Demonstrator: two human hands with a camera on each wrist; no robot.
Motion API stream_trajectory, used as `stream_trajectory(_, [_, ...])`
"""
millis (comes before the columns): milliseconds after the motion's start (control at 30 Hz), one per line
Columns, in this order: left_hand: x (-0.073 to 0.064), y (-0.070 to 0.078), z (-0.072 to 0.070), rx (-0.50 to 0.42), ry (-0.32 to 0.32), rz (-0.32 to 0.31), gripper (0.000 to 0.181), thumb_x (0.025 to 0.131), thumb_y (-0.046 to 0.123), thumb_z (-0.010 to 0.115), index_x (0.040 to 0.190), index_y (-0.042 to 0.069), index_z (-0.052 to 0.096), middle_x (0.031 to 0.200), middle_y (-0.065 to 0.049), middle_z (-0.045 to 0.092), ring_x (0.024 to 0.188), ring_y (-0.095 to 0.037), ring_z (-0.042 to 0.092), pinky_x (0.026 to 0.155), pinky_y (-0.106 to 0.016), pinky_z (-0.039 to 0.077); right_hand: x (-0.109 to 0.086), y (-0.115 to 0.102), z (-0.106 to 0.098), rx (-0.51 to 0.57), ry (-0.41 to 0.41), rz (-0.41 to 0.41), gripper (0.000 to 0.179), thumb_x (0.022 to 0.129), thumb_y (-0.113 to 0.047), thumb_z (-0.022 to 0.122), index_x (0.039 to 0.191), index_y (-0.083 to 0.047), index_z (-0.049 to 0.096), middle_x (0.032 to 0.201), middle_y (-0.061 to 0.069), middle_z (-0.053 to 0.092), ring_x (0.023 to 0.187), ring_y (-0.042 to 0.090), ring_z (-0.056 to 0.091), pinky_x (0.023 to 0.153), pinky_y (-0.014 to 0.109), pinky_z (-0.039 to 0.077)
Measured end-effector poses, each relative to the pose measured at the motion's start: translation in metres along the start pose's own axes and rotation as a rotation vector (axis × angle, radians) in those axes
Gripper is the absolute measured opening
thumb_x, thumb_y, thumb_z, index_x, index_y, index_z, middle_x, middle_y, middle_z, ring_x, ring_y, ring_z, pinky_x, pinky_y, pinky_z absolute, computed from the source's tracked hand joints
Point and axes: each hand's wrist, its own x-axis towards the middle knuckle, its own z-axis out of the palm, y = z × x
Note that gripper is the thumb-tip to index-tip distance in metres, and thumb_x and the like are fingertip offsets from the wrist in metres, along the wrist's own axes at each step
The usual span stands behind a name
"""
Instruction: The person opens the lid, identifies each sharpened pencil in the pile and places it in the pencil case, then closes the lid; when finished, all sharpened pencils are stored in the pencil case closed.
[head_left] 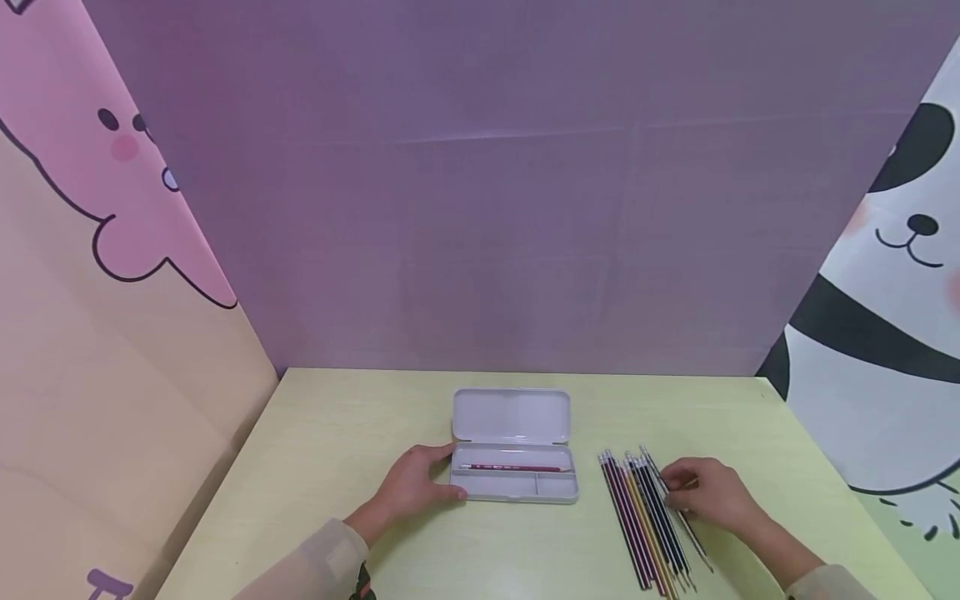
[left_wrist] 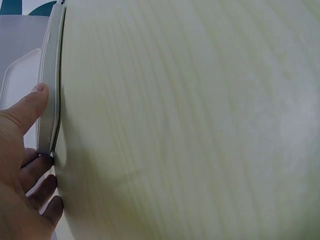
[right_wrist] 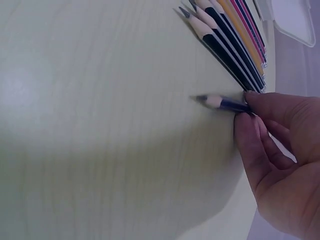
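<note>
An open white pencil case [head_left: 495,485] lies in the middle of the table, its lid folded back. One red pencil [head_left: 513,468] rests lengthwise in its upper compartment. My left hand [head_left: 411,483] holds the case at its left end, thumb against the front wall [left_wrist: 48,115] and fingers round the end. To the right, my right hand [head_left: 708,493] pinches a dark pencil [right_wrist: 231,104] between thumb and fingers. That pencil is tilted apart from a row of pencils [head_left: 637,521], red, yellow and black, whose sharpened tips point toward me.
The pale wooden table [head_left: 352,408] ends at a purple backdrop [head_left: 480,250]. A panel with a pink cartoon figure [head_left: 142,192] stands at the left, and one with a panda [head_left: 900,333] at the right.
</note>
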Motion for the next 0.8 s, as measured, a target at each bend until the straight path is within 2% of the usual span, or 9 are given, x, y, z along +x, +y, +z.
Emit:
stream_trajectory(267, [0.000,0.002,-0.001,-0.003,0.006,0.009,0.086,0.074,0.043,0.091,0.147,0.012,0.058,0.144,-0.012,0.062,0.134,-0.036,0.055,0.113,-0.055,0.045,0.001,-0.003,0.002,-0.055,0.069,0.029,0.034,0.079,-0.009,0.084,0.110,-0.001,0.075,0.091,0.004,0.075,0.079,0.015,0.066,0.060,0.025,0.056])
stream_trajectory(467, [-0.003,0.002,-0.002,-0.022,0.007,-0.005,0.086,0.074,0.042,0.091,0.146,0.011,0.058,0.144,-0.011,0.062,0.135,-0.036,0.055,0.113,-0.055,0.044,0.000,-0.006,0.000,0.010,0.063,0.043,0.031,0.085,-0.006,0.077,0.115,0.003,0.074,0.095,0.009,0.076,0.080,0.017,0.068,0.060,0.027,0.060])
stream_trajectory(667, [-0.004,0.002,-0.002,-0.018,0.002,-0.017,0.085,0.075,0.045,0.090,0.147,0.011,0.058,0.145,-0.011,0.061,0.138,-0.036,0.054,0.114,-0.055,0.044,0.004,-0.016,-0.009,0.071,0.030,0.009,0.034,0.090,-0.006,0.072,0.122,0.006,0.070,0.099,0.012,0.075,0.079,0.017,0.070,0.062,0.029,0.062])
stream_trajectory(800, [-0.004,0.003,-0.002,-0.027,-0.002,-0.030,0.084,0.076,0.045,0.089,0.147,0.012,0.058,0.147,-0.011,0.060,0.139,-0.036,0.053,0.114,-0.055,0.043,0.010,-0.034,-0.015,0.076,0.008,-0.054,0.034,0.091,-0.007,0.073,0.122,0.007,0.069,0.100,0.013,0.074,0.079,0.017,0.070,0.063,0.030,0.062])
